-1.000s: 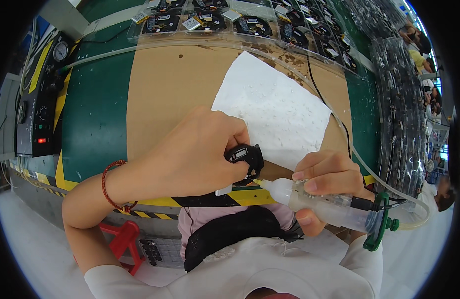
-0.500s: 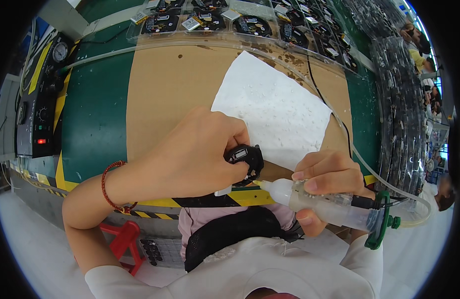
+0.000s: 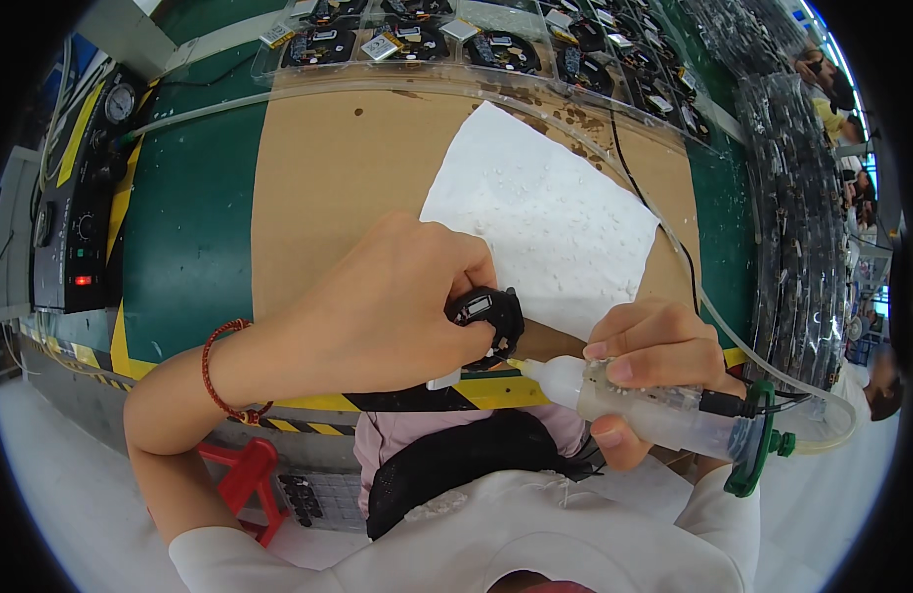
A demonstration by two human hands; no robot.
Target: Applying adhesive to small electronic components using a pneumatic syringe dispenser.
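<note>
My left hand (image 3: 402,306) is closed on a small black round device part (image 3: 489,313), holding it up over the table's near edge; its fingers hide much of it. A white rectangular piece (image 3: 443,380) hangs just below that hand. My right hand (image 3: 659,361) is wrapped round a translucent dispensing syringe (image 3: 646,413) with a green end cap, lying nearly level. The syringe's yellowish tip points left and sits at the lower edge of the black part; whether it touches cannot be made out. A white sheet (image 3: 545,217) dotted with small clear blobs lies beyond my hands.
Brown cardboard (image 3: 323,188) covers part of the green tabletop (image 3: 189,227). A clear tray (image 3: 417,71) of black round parts stands at the back. Left is a black dispenser box (image 3: 81,212) with a gauge; stacked clear trays (image 3: 787,227) rise at right. A hose (image 3: 822,395) trails from the syringe.
The syringe and my right hand have shifted very slightly to the right. My left hand and the black part look unmoved.
</note>
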